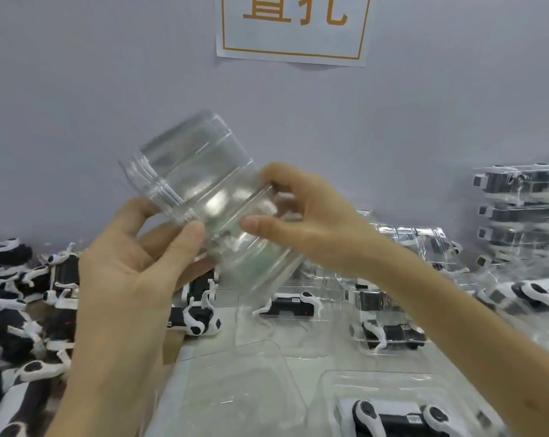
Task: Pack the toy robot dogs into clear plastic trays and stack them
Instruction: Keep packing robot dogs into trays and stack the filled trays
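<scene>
I hold a nested stack of clear plastic trays point(200, 181) up in the air in front of the wall, tilted. My left hand point(131, 272) grips its lower left end, thumb in front and fingers behind. My right hand point(301, 216) pinches the right edge of the stack between thumb and fingers. Black-and-white toy robot dogs point(21, 310) lie in a loose heap on the left of the table. An empty clear tray point(235, 386) lies below my hands. A tray with a dog in it point(393, 414) sits at the bottom right.
A stack of packed trays point(519, 209) stands at the far right against the wall. More clear trays with dogs point(389, 323) lie across the middle and right of the table. A paper sign point(293, 26) hangs on the wall above.
</scene>
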A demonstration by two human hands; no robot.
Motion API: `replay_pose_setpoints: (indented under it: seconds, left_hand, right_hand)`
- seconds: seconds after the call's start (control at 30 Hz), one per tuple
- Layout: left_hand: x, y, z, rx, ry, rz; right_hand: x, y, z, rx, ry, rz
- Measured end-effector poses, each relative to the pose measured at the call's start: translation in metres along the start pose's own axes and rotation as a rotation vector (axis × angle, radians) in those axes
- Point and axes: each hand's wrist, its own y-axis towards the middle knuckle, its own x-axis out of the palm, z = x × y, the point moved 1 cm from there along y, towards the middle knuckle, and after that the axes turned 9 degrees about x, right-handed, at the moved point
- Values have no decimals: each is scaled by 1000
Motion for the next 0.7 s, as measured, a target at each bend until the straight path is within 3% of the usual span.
replay_pose_setpoints:
  seconds: [0.17,0.3,0.47,0.6,0.7]
  left_hand:
    - [3,-5,-17,-179,-60,59]
    - [-2,0,-14,-184,-24,116]
    - [-6,2,-11,-179,11,141]
    - [-8,3,-9,-191,-2,147]
    - [-12,3,-6,-207,-14,161]
  right_hand:
    - [-49,24,17,-169,-508,327]
    - [-102,60,60,-9,-796,427]
    - [-131,79,125,361,-980,339]
    - [-128,84,151,505,-964,196]
    - [-132,83,152,547,-969,185]
